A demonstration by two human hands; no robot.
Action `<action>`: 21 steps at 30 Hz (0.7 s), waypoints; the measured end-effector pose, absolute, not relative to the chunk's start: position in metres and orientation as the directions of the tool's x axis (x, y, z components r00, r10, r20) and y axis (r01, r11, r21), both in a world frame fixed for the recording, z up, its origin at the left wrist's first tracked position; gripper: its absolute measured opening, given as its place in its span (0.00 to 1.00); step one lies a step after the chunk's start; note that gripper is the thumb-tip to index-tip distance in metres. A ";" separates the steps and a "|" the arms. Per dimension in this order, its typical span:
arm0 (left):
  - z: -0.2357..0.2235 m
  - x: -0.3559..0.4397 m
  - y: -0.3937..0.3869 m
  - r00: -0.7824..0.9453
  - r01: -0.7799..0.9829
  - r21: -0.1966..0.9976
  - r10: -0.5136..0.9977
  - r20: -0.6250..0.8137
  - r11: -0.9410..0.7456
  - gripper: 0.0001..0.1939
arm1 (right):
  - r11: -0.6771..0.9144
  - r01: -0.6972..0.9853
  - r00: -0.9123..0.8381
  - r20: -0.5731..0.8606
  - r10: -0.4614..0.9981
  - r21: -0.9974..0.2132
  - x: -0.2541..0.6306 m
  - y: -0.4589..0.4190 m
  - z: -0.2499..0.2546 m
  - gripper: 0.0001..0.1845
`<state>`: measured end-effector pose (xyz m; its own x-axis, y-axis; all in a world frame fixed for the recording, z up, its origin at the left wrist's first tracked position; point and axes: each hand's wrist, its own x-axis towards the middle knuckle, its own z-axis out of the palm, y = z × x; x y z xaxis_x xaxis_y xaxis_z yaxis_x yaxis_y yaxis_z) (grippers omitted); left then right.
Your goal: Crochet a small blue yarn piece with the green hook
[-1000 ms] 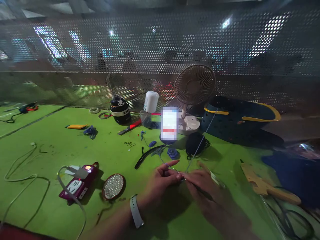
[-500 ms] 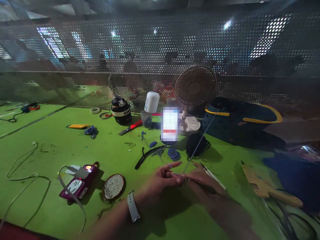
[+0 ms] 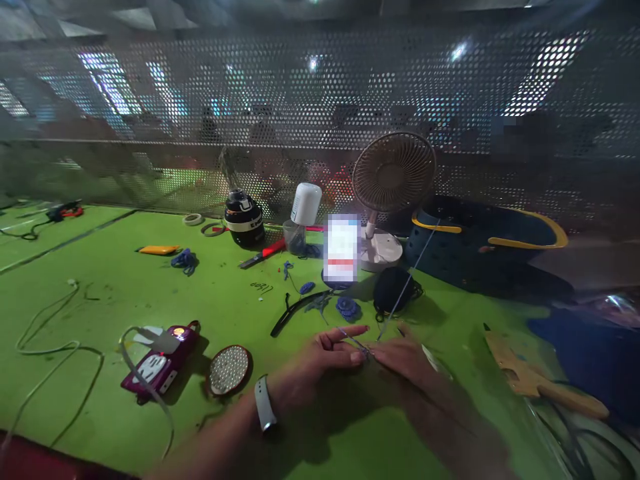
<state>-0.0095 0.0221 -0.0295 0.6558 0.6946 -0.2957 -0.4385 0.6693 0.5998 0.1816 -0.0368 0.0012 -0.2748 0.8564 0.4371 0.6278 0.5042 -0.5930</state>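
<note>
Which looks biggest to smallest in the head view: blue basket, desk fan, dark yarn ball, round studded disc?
1. blue basket, widest by far.
2. desk fan.
3. and 4. dark yarn ball and round studded disc look about alike; the disc lies nearer the camera, so I won't rank them.

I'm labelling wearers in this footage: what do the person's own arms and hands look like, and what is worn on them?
Both forearms are bare, with no sleeves and no gloves in view. The left hand has a pale grey-white band round its wrist, like a watch strap. The right hand and its wrist show nothing worn. No rings are visible; the picture is dim.
</note>
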 end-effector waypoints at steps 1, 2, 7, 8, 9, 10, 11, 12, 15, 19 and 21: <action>-0.029 -0.011 0.024 0.657 -0.432 0.602 0.692 -0.300 0.672 0.32 | 0.507 0.591 -0.244 0.460 0.854 -0.627 0.181 -0.036 0.000 0.11; -0.027 -0.012 0.025 0.656 -0.428 0.606 0.692 -0.303 0.671 0.31 | 0.527 0.546 -0.216 0.498 0.840 -0.652 0.181 -0.034 -0.001 0.10; -0.018 -0.018 0.031 0.632 -0.400 0.642 0.704 -0.324 0.654 0.28 | 0.646 0.410 -0.172 0.641 0.748 -0.644 0.183 -0.025 -0.011 0.09; -0.016 -0.020 0.032 0.631 -0.389 0.649 0.702 -0.330 0.654 0.28 | 0.652 0.406 -0.168 0.649 0.742 -0.640 0.184 -0.024 -0.013 0.10; -0.014 -0.021 0.032 0.632 -0.379 0.656 0.701 -0.332 0.653 0.28 | 0.649 0.410 -0.155 0.653 0.742 -0.641 0.184 -0.023 -0.014 0.10; -0.013 -0.021 0.033 0.633 -0.370 0.663 0.699 -0.333 0.651 0.28 | 0.643 0.417 -0.139 0.654 0.743 -0.642 0.185 -0.022 -0.015 0.11; -0.011 -0.022 0.034 0.635 -0.364 0.667 0.698 -0.332 0.650 0.28 | 0.638 0.424 -0.123 0.657 0.744 -0.643 0.185 -0.021 -0.016 0.12; -0.010 -0.023 0.034 0.636 -0.361 0.670 0.696 -0.333 0.649 0.28 | 0.634 0.431 -0.116 0.658 0.744 -0.642 0.186 -0.021 -0.016 0.12; -0.008 -0.025 0.035 0.638 -0.354 0.667 0.691 -0.341 0.656 0.26 | 0.641 0.420 -0.162 0.642 0.750 -0.643 0.189 -0.021 -0.013 0.09; -0.009 -0.028 0.036 0.640 -0.339 0.679 0.689 -0.341 0.651 0.24 | 0.615 0.379 -0.143 0.613 0.777 -0.691 0.194 -0.022 -0.010 0.10; -0.009 -0.029 0.036 0.641 -0.335 0.685 0.689 -0.338 0.647 0.23 | 0.612 0.355 -0.152 0.602 0.784 -0.707 0.196 -0.021 -0.013 0.10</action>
<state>-0.0292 0.0358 -0.0087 0.6409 0.6894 -0.3376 -0.3354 0.6471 0.6847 0.1963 -0.0210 -0.0131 -0.1524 0.7838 0.6020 0.3548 0.6119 -0.7069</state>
